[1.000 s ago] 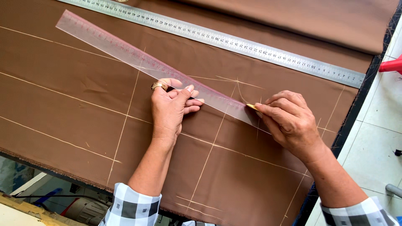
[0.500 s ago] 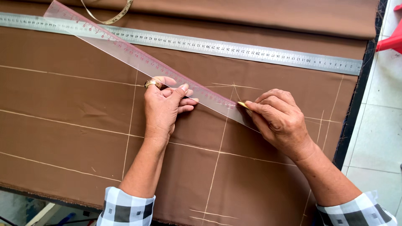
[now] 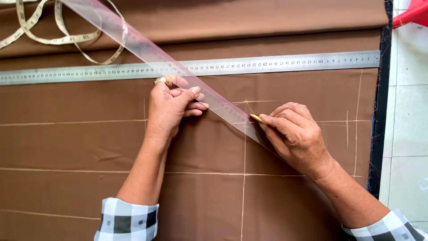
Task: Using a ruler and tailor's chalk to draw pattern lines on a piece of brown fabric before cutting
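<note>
1. A clear plastic ruler (image 3: 178, 71) lies slantwise on the brown cloth (image 3: 80, 147), running from the upper left down to the middle right, and crosses over the steel ruler (image 3: 267, 63).
2. The left hand (image 3: 171, 107) rests on the clear ruler near its middle, fingers flat and pressed together on its lower edge, pinning it to the cloth; a ring shows on one finger.
3. The right hand (image 3: 294, 134) sits at the ruler's lower end, thumb and forefinger pinched on a small yellowish piece of chalk (image 3: 257, 118), whose tip touches the cloth right at the ruler's edge.
4. Pale chalk lines (image 3: 244, 178) already cross the cloth, some level and some upright, and several meet just beside the chalk tip.
5. The steel ruler lies level across the cloth above both hands, reaching nearly to the cloth's right edge.
6. A cream tape measure (image 3: 58, 38) lies coiled loosely at the upper left, partly under the clear ruler's far end.
7. Both forearms end in black-and-white checked sleeves (image 3: 127, 221).
8. Beyond the cloth's right edge are pale floor tiles (image 3: 408, 134), and a red plastic thing (image 3: 412, 13) shows in the top right corner.
</note>
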